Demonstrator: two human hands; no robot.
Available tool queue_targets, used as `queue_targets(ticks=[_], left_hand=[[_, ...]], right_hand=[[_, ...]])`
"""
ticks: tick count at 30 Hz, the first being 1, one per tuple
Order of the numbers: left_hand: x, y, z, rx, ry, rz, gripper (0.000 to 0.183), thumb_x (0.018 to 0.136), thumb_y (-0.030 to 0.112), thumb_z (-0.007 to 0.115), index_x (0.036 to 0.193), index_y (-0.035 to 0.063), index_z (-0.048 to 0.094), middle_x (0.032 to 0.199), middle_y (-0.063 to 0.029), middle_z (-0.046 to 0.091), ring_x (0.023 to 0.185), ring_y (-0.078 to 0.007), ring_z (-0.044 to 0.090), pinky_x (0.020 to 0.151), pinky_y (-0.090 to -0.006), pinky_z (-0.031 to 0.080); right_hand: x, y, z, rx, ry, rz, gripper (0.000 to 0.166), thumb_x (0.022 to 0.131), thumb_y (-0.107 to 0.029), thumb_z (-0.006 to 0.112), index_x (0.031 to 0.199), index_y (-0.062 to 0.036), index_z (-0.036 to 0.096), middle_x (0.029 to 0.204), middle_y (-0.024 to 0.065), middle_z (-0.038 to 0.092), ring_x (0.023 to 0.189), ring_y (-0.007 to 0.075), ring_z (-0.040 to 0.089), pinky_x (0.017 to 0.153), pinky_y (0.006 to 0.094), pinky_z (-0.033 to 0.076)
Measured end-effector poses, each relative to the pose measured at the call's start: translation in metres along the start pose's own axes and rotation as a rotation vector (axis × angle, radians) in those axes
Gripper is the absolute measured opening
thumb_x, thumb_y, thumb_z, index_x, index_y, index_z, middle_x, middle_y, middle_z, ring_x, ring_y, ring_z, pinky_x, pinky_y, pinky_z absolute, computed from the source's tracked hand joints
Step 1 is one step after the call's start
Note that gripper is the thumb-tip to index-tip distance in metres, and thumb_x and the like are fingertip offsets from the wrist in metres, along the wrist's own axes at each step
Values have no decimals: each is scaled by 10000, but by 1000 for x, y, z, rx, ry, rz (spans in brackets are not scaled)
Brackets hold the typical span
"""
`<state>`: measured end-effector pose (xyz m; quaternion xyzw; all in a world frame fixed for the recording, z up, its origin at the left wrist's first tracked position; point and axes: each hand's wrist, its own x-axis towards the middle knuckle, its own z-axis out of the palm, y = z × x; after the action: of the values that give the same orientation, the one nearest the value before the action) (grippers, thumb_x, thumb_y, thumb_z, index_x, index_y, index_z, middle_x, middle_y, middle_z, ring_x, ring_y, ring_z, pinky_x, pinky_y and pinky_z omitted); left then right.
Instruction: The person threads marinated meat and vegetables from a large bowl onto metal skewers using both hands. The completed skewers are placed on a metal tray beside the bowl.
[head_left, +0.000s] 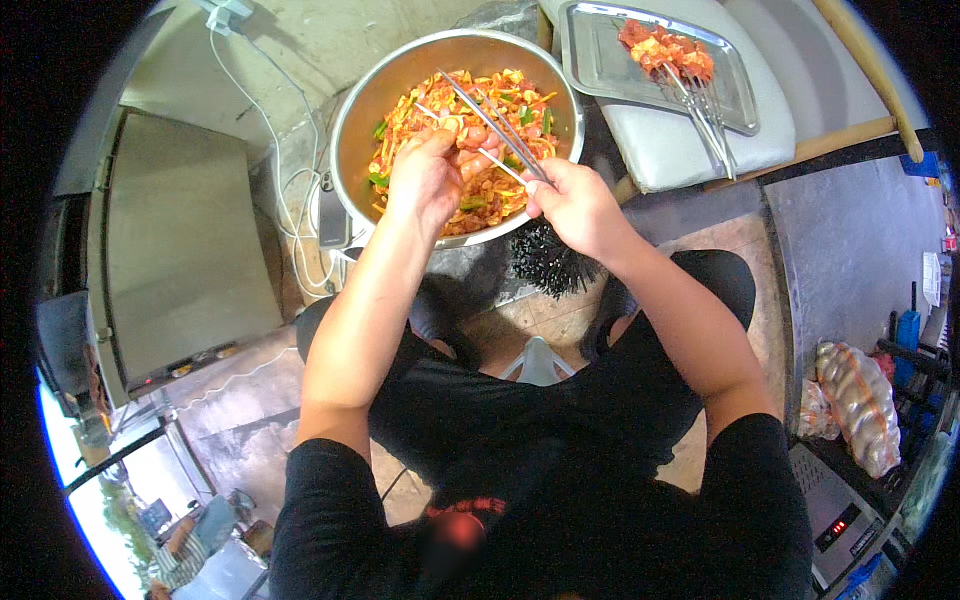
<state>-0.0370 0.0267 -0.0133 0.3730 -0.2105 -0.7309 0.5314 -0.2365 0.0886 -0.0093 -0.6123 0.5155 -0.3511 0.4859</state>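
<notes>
A large round metal bowl (346, 97) holds reddish marinated meat (480, 214) mixed with sliced onion and green pieces. Over the bowl, my left hand (429, 176) pinches a piece of marinated meat (450, 126) near the pointed end of a thin skewer. My right hand (574, 199) grips the rear ends of metal skewers (499, 120), which point up and left across the bowl. At the upper right, a metal tray (600, 56) bears several skewers (701, 116) loaded with red meat (664, 51), their bare ends hanging over its rim.
The tray lies on a pale cushioned chair (652, 161). A black bristle brush (555, 259) is below the bowl. Left stand a phone-like device (334, 217), white cables (281, 195) and a metal cabinet (180, 247). Bagged goods (859, 405) and a scale (832, 510) are right; another person (180, 555) is lower left.
</notes>
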Motion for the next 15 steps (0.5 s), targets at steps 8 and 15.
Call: queue_targets(ticks=[8, 15], left_hand=[[13, -1, -27, 917, -187, -127, 214, 931, 191, 600, 1040, 20, 667, 973, -168, 705, 919, -267, 696, 783, -391, 570], [19, -51, -32, 2250, -218, -132, 258, 837, 203, 585, 958, 36, 740, 996, -217, 706, 968, -349, 692, 815, -449, 557]], right_hand=[[12, 7, -17, -298, 86, 39, 201, 911, -145, 554, 1021, 0, 640, 844, 210, 686, 837, 355, 686, 758, 441, 536], [13, 13, -26, -402, 128, 40, 218, 895, -178, 570, 1033, -24, 639, 887, 261, 657, 878, 432, 644, 780, 506, 506]])
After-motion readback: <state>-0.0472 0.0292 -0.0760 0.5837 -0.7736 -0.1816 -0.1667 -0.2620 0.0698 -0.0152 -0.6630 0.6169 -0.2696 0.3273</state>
